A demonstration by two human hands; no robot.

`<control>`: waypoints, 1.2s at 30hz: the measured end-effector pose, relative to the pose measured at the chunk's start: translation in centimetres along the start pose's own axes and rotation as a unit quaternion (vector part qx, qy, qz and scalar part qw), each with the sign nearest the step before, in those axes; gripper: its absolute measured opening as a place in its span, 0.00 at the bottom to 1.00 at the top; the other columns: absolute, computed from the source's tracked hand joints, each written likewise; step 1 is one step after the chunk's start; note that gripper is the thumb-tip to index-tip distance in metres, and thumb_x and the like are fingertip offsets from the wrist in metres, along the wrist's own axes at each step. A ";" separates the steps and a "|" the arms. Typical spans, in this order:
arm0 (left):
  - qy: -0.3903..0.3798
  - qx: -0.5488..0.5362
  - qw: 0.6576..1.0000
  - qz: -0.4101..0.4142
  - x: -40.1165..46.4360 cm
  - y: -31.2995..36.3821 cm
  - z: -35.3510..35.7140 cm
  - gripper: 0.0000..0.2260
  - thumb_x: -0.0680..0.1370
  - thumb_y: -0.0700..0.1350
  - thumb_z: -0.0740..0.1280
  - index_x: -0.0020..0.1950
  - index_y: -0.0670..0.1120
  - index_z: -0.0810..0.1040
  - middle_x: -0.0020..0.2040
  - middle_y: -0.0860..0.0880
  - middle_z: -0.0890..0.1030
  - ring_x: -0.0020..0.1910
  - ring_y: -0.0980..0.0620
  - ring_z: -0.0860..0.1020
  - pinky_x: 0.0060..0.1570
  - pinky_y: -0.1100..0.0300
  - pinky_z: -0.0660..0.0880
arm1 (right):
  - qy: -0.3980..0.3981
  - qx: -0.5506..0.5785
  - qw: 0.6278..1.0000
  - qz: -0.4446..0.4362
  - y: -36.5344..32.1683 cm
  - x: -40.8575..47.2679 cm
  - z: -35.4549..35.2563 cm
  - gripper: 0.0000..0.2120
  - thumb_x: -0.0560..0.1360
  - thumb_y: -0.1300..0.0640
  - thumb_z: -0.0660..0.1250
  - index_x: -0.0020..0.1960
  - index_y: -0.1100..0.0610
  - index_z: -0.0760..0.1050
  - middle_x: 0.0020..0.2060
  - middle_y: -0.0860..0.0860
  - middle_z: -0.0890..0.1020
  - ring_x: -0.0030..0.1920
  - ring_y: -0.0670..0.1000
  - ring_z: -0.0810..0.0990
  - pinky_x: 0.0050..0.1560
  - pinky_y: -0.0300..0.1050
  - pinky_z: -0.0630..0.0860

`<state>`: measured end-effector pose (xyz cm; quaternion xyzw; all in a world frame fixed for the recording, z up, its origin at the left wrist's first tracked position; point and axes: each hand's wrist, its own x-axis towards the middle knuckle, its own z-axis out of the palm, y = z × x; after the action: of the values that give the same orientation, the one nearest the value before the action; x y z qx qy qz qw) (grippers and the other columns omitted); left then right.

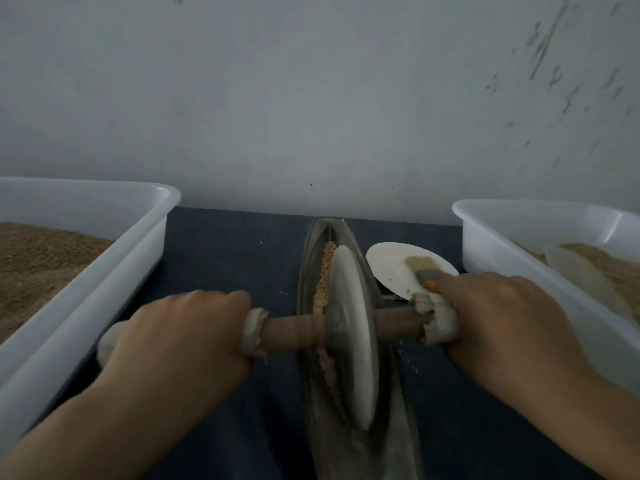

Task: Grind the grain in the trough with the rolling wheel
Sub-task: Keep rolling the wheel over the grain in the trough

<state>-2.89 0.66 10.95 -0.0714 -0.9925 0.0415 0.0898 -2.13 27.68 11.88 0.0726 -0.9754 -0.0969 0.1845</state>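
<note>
A long boat-shaped metal trough (pixel 311 258) lies on the dark mat, running away from me toward the wall. A dusty grinding wheel (pixel 353 337) stands on edge inside it, on a wooden axle (pixel 294 332). Tan grain (pixel 325 271) lies along the trough's groove left of the wheel, partly crushed nearer me. My left hand (pixel 180 337) grips the axle's cloth-wrapped left end. My right hand (pixel 498 320) grips the wrapped right end. The wheel hides the trough's floor beneath it.
A white plastic tub (pixel 145 237) of brown grain stands at the left. Another white tub (pixel 491 244) with ground meal stands at the right. A small white plate (pixel 391 265) with a brush (pixel 424 268) sits right of the trough. The grey wall is close behind.
</note>
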 end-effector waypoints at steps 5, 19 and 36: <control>0.078 -0.043 0.996 -0.031 4.8 0.1 1.2 0.06 0.75 0.47 0.62 0.40 0.53 0.66 0.38 0.55 0.72 0.37 0.54 0.69 0.32 0.60 0.61 | 0.086 -0.001 0.996 0.003 -0.4 5.2 2.2 0.09 0.64 0.63 0.71 0.38 0.56 0.71 0.33 0.53 0.78 0.33 0.55 0.69 0.36 0.45 0.59; 0.166 -0.032 0.986 -0.004 6.1 -0.3 2.7 0.15 0.74 0.45 0.64 0.35 0.51 0.59 0.31 0.56 0.63 0.32 0.54 0.64 0.34 0.59 0.58 | 0.160 0.025 0.987 0.009 -0.7 5.4 2.5 0.12 0.60 0.68 0.72 0.36 0.57 0.71 0.30 0.55 0.76 0.32 0.56 0.71 0.36 0.46 0.58; 0.191 -0.052 0.975 0.097 1.6 0.1 1.1 0.24 0.59 0.39 0.75 0.32 0.51 0.59 0.26 0.52 0.70 0.25 0.50 0.69 0.30 0.60 0.60 | 0.104 0.082 0.991 0.012 -0.1 1.9 2.9 0.12 0.60 0.63 0.76 0.39 0.56 0.76 0.31 0.52 0.78 0.33 0.57 0.75 0.34 0.48 0.68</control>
<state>-4.65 0.91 10.10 -0.1785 -0.9461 -0.0157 0.2699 -4.95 27.74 9.85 0.0853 -0.9564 -0.0058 0.2793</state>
